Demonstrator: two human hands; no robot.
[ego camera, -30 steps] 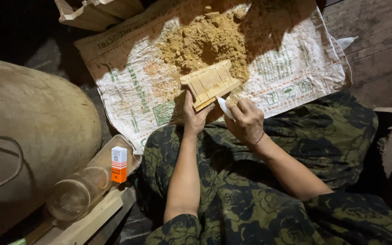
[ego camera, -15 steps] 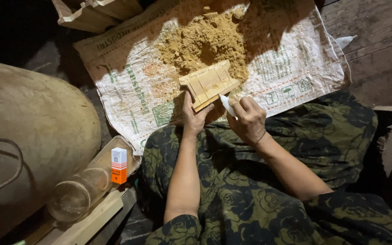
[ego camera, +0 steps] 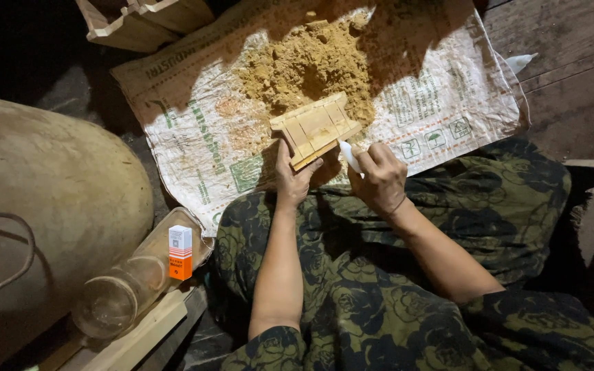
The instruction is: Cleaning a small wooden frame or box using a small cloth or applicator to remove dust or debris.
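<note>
Step in hand, as judged: working a small wooden frame (ego camera: 316,129) at the edge of a heap of sawdust (ego camera: 309,63). The frame lies on a woven sack (ego camera: 441,103) spread flat on the floor, its far edge against the heap and its near edge toward the lap. The left hand (ego camera: 292,180) is closed on the frame's near-left corner, thumb on top, steadying it. The right hand (ego camera: 381,177) is closed around a small white tool (ego camera: 348,155), whose tip meets the frame's near-right corner; its kind cannot be told. The next move appears to call for a firm hold on the left and fine pressure along the slats on the right. Materials: the frame is pale bare wood, rectangular, divided by cross slats; the sawdust is tan, loose and granular, thinly scattered about the heap; the sack is white woven plastic, creased, with green print. Further pale frames (ego camera: 146,19) lie at the sack's top-left corner. At left stand a large rounded dull vessel (ego camera: 49,199), a clear bottle (ego camera: 132,285) on its side and an orange-and-white box (ego camera: 180,251). The floor (ego camera: 572,69) is dark planking.
</note>
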